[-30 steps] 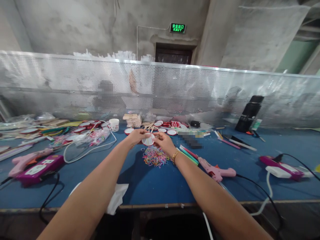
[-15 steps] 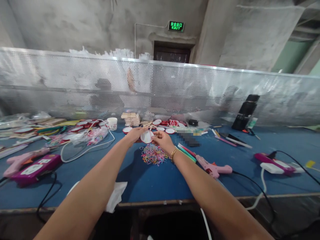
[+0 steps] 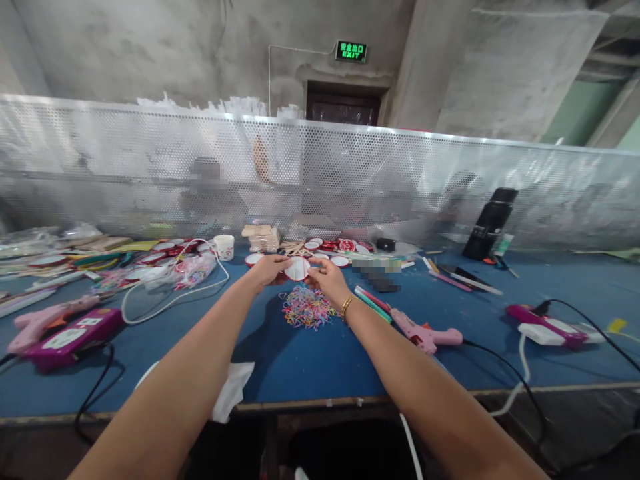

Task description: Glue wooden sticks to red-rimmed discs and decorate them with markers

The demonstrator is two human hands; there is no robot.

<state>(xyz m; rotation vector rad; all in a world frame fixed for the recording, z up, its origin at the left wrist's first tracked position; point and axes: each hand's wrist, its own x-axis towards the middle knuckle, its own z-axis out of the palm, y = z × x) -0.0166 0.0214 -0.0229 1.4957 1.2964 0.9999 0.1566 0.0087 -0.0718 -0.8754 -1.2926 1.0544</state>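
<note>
Both my arms reach out over the blue table [image 3: 310, 360]. My left hand [image 3: 269, 270] and my right hand [image 3: 327, 279] meet on a small white round disc [image 3: 298, 268], each pinching an edge of it and holding it just above the table. A gold bracelet [image 3: 349, 306] sits on my right wrist. Right below the hands lies a heap of colourful rubber bands [image 3: 305, 309].
A pink glue gun [image 3: 425, 335] lies to the right, further glue guns at far left [image 3: 60, 327] and far right [image 3: 545, 325] with cables. Red and white discs [image 3: 330, 250], a white cup [image 3: 224, 246], wooden sticks, pens and a black bottle [image 3: 490, 223] stand before a perforated metal screen [image 3: 400, 180].
My hands have moved slightly farther away with the disc and turned it between the fingers. The view has tipped a little.
</note>
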